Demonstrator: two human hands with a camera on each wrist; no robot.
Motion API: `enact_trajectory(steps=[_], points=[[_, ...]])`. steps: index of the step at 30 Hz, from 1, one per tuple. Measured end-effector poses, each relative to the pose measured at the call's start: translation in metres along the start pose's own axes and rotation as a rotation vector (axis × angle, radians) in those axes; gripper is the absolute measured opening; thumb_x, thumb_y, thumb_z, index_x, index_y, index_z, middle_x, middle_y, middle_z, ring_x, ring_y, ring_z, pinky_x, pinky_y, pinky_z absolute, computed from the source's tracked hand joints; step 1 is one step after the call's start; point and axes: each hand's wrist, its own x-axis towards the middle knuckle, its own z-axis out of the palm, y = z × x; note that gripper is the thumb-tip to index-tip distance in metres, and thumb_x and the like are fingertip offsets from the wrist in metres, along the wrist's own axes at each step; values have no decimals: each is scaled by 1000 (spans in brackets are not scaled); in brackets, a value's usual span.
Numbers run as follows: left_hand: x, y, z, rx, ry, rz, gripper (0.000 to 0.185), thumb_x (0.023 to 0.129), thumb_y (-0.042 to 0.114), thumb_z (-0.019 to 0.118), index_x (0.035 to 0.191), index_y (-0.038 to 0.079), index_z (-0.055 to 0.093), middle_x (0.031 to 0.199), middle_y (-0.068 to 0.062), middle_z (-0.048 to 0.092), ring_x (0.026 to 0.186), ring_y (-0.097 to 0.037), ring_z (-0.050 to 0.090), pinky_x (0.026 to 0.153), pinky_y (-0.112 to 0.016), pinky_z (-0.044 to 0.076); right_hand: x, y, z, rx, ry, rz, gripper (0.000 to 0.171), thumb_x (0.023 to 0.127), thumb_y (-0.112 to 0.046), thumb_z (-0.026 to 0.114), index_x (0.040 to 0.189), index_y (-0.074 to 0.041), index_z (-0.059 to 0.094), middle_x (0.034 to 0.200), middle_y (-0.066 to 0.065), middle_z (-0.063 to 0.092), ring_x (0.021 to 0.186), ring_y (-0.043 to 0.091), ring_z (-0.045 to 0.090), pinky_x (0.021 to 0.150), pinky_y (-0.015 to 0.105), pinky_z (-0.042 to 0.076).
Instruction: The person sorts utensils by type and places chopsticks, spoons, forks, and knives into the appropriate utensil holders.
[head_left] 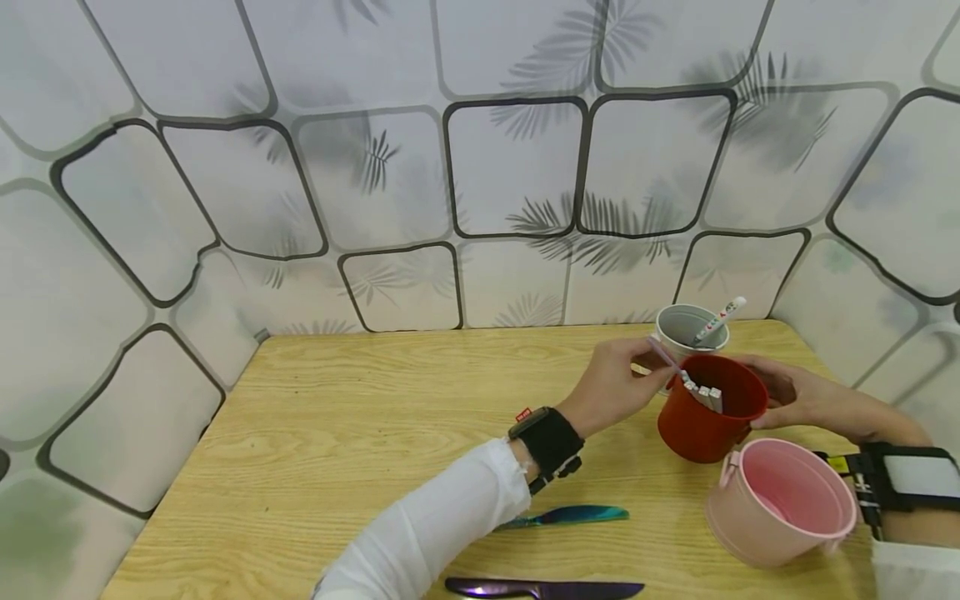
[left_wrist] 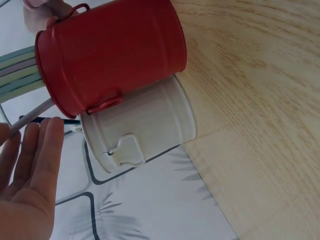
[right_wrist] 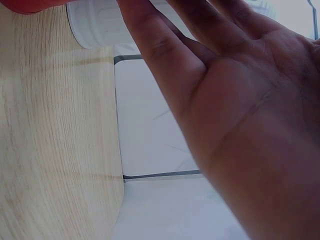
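A red bucket (head_left: 701, 433) stands towards the right of the table, with several slim sticks with white ends (head_left: 705, 396) inside it. In the left wrist view, these pastel sticks (left_wrist: 20, 72) jut past its rim. My left hand (head_left: 611, 387) pinches one thin pale purple stick (head_left: 663, 352) slanting at the bucket's left rim; how far its lower end reaches inside is hidden. On the opposite side, my right hand (head_left: 817, 400) holds the red bucket by its right side, thumb in front. Behind stands a white bucket (left_wrist: 145, 125) with a white marker (head_left: 720, 321) leaning in it.
A pink bucket (head_left: 780, 508) stands close in front of the red one, beside my right wrist. Two knives lie nearer me: a teal knife (head_left: 577, 515) by my left forearm and a dark purple knife (head_left: 547, 588) at the frame's bottom. A patterned wall covering (head_left: 517, 283) borders the table's back.
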Motion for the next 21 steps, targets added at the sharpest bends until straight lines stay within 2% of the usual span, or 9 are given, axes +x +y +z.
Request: enact_trajectory(steps=[8,11,16,21], points=[[-2,-3,-2,39,-36,31,8,100,8,69,104,6,75,99,1,75,88,12,61,83,-10,53,0,-1,0,-5,0,6,70,93,18,60,155,6,30,146,-12,57,130,0,54,97,19,52],[-8,-1,-7,33,-37,7,10,101,9,67,107,6,74,100,1,74,88,10,61,82,-10,53,-1,-2,1,-16,10,15,69,93,17,61,154,6,32,145,-13,57,129,-1,54,97,19,52],[-27,3,-25,3,-27,-54,12,101,6,65,112,6,71,104,-3,73,93,3,63,79,-11,55,-1,-2,1,-29,14,22,69,93,17,61,154,7,32,145,-14,57,129,-1,54,96,20,53],[-47,11,-53,12,-8,-37,12,102,6,65,111,7,72,105,-4,73,94,-2,67,79,-15,57,-1,-2,1,-61,33,45,70,92,16,61,155,6,31,145,-16,56,128,-3,54,95,19,52]])
